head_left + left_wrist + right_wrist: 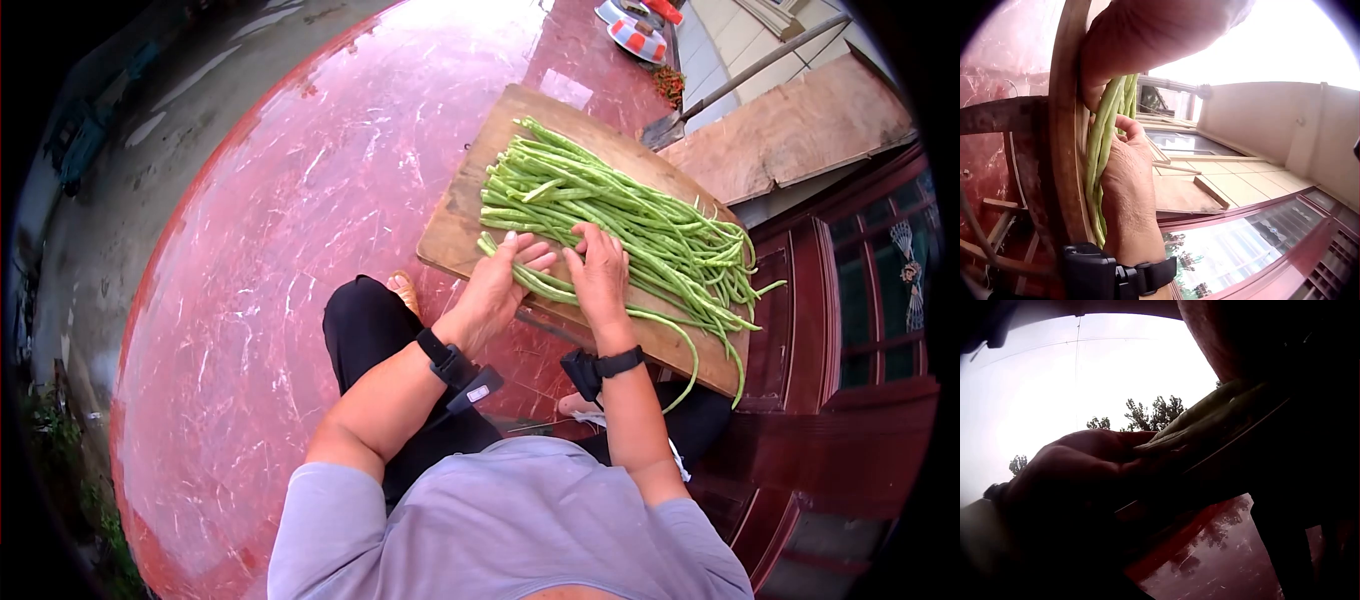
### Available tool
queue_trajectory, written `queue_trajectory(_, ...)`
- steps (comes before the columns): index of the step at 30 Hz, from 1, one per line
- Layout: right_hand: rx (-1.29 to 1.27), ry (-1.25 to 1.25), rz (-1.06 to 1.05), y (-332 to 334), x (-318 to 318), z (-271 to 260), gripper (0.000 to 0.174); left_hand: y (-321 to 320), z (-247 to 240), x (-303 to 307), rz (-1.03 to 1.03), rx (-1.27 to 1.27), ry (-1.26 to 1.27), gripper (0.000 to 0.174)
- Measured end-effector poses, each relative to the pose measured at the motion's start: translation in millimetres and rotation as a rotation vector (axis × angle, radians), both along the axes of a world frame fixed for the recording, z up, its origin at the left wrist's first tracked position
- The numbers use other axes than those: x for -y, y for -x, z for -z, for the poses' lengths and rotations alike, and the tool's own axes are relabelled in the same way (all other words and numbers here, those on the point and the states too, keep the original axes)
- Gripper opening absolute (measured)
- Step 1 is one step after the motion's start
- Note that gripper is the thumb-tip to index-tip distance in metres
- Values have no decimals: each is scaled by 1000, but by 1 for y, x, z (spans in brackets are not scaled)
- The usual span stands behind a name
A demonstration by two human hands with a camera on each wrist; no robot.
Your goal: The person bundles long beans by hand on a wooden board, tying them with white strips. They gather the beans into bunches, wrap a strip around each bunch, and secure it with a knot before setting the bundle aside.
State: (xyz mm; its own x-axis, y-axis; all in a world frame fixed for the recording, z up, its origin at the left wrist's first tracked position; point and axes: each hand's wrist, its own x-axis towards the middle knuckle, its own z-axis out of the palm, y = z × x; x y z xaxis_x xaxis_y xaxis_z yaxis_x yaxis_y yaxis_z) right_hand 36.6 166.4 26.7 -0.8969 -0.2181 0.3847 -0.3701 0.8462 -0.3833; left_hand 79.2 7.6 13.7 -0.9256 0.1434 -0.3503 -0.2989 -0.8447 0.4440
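Observation:
A pile of long green beans (pixel 610 225) lies across a wooden board (pixel 460 225). My left hand (pixel 490 290), palm turned up at the board's near edge, holds a few long beans (pixel 545 285) between thumb and fingers. These beans run beneath my right hand, and their thin ends hang over the near side. My right hand (pixel 600 280) reaches over the near side of the pile, thumb and curled fingers at the beans. In the left wrist view, the right hand's bent finger lies against the beans (pixel 1102 156). The right wrist view is dark, with beans (pixel 1185 428) over the left palm.
Beyond the board lean a plywood sheet (pixel 790 125) and a long-handled shovel (pixel 750 75). Dark red doors (pixel 840 300) with glass panes stand at the right. A shiny red floor (pixel 260 250) spreads to the left. My knee (pixel 370 320) is near the board's left corner.

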Motion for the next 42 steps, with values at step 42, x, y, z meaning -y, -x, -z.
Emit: queue_trajectory(42, -90, -199, 95, 1, -22, -10, 28, 7, 15, -4, -33, -95, -71, 53)
